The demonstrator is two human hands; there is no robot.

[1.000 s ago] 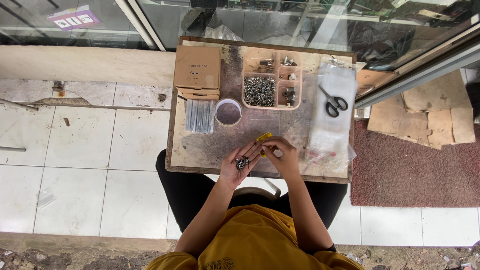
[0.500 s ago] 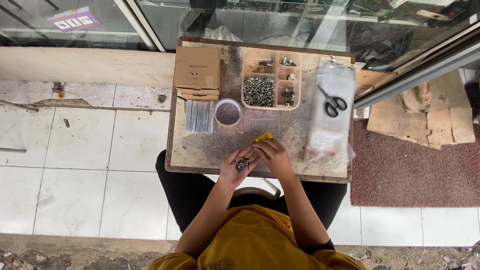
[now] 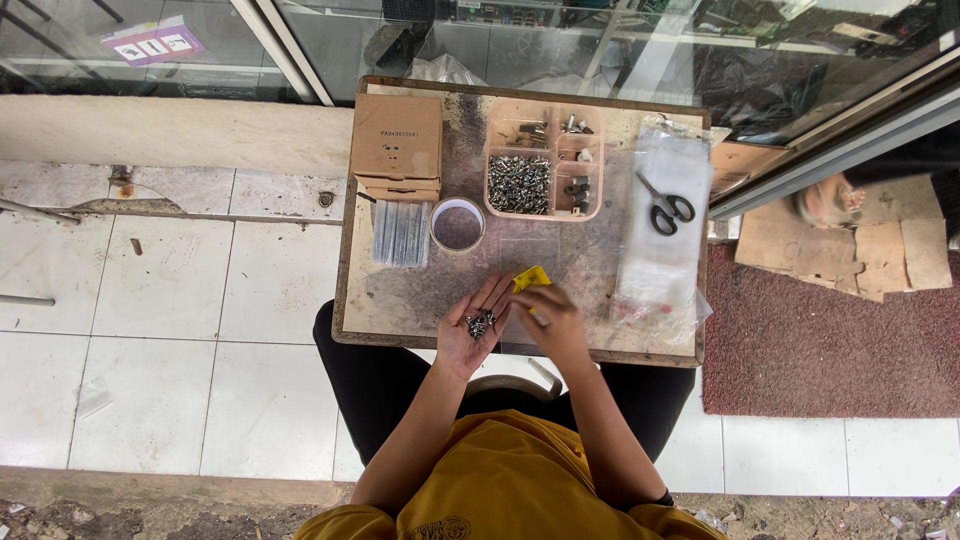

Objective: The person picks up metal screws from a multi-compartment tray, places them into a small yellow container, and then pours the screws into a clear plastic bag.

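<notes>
Screws [image 3: 480,323] sit heaped in the cupped, open left hand [image 3: 474,328] at the desk's [image 3: 400,300] near edge; just right, the right hand [image 3: 548,318] has fingers pinched narrow, beside a yellow packet [image 3: 530,278]. Farther off, the compartment tray [image 3: 543,172].

Bright, even daylight, soft shadows, reflections on the glass [image 3: 600,40], sharp focus throughout.

The right hand [image 3: 548,318] no longer sits out past the yellow piece [image 3: 531,278] as it did a second ago; it now lies nearer the desk's [image 3: 400,300] front edge, close beside the open left hand [image 3: 480,325], with the yellow piece showing clear above it. The small heap of screws [image 3: 480,323] in the left palm is more exposed.
</notes>
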